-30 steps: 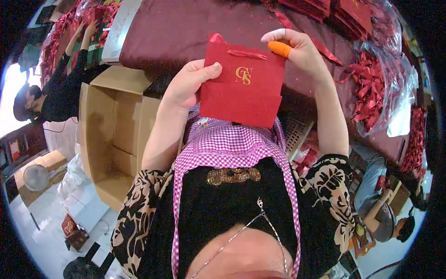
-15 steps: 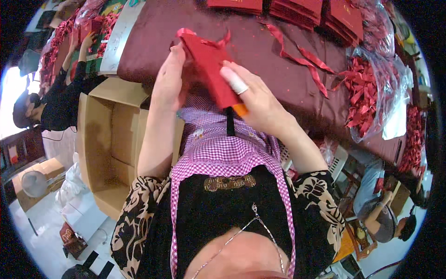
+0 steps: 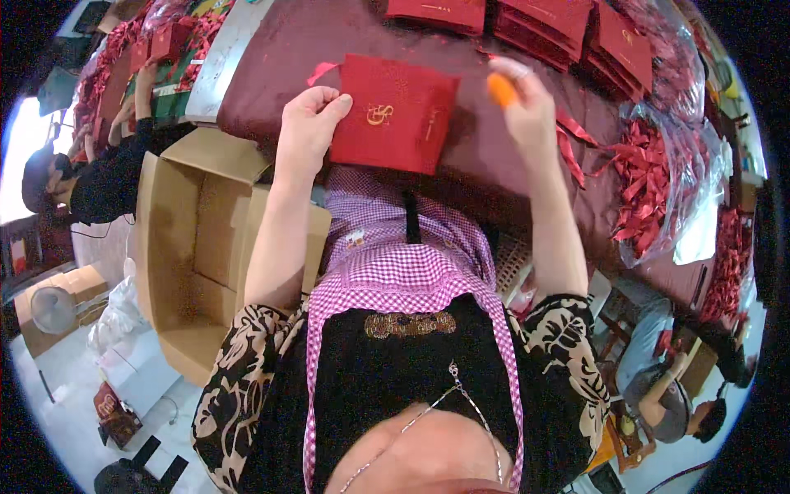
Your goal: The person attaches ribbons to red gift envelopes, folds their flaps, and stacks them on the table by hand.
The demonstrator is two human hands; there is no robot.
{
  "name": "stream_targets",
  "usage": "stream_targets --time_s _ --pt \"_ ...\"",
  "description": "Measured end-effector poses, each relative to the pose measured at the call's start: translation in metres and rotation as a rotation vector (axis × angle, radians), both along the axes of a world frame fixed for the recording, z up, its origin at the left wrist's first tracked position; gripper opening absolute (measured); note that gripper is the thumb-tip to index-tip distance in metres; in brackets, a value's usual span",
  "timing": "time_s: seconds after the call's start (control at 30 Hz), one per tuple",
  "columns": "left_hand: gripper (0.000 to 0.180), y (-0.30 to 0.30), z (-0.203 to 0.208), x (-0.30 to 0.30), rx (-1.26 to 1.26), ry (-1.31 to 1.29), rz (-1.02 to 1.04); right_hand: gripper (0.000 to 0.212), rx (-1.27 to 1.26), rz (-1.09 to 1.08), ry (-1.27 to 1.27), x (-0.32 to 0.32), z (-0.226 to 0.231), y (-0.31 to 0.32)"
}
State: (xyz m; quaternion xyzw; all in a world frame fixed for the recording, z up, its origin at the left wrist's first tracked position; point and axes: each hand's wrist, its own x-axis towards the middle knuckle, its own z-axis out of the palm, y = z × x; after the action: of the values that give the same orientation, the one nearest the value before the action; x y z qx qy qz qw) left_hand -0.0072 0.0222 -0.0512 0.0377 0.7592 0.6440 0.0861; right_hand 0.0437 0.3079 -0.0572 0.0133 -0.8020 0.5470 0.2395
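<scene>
My left hand (image 3: pixel 311 128) pinches the left side of a flat red paper gift bag (image 3: pixel 399 123) between thumb and fingers. Gold markings show on the bag's face, and a short pink-red ribbon end sticks out at its upper left. To the right of the bag, my right hand (image 3: pixel 528 111) is raised over the table, with an orange finger cover and a white wrap on its digits. Loose red ribbons (image 3: pixel 568 148) lie under and beside that hand. Its fingertips are blurred near one ribbon's far end, so their grip is unclear.
The table has a dark red cover (image 3: pixel 271 74). Stacks of red bags (image 3: pixel 543 29) stand at its far side. A clear plastic bag of red ribbons (image 3: pixel 646 177) lies at right. An open cardboard box (image 3: pixel 202 247) stands at left. Other people (image 3: pixel 107 185) work on both sides.
The red bag has turned so its gold-marked face shows, now in my left hand alone. My right hand has left the bag and moved right and away from me, toward the loose ribbons.
</scene>
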Motion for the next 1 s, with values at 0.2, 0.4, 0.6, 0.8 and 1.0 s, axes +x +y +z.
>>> stream_targets --time_s 0.2,0.4,0.6,0.8,1.0 --pt "0.021 0.011 0.001 0.003 0.036 -0.08 0.014 0.017 0.958 -0.303 0.004 -0.06 -0.021 0.03" --pt "0.025 0.01 0.008 0.013 0.092 -0.031 0.011 0.012 0.79 -0.23 -0.089 -0.062 -0.02 0.03" --pt "0.023 0.022 0.013 0.016 -0.046 0.021 -0.027 0.016 0.034 0.082 -0.064 -0.013 0.014 -0.035" --pt "0.024 0.039 0.017 0.024 -0.177 0.198 -0.075 0.017 0.121 0.086 -0.077 0.016 0.02 -0.08" --pt "0.022 0.051 0.035 0.039 -0.244 0.283 -0.078 0.016 0.298 -0.057 0.006 0.023 0.019 -0.084"
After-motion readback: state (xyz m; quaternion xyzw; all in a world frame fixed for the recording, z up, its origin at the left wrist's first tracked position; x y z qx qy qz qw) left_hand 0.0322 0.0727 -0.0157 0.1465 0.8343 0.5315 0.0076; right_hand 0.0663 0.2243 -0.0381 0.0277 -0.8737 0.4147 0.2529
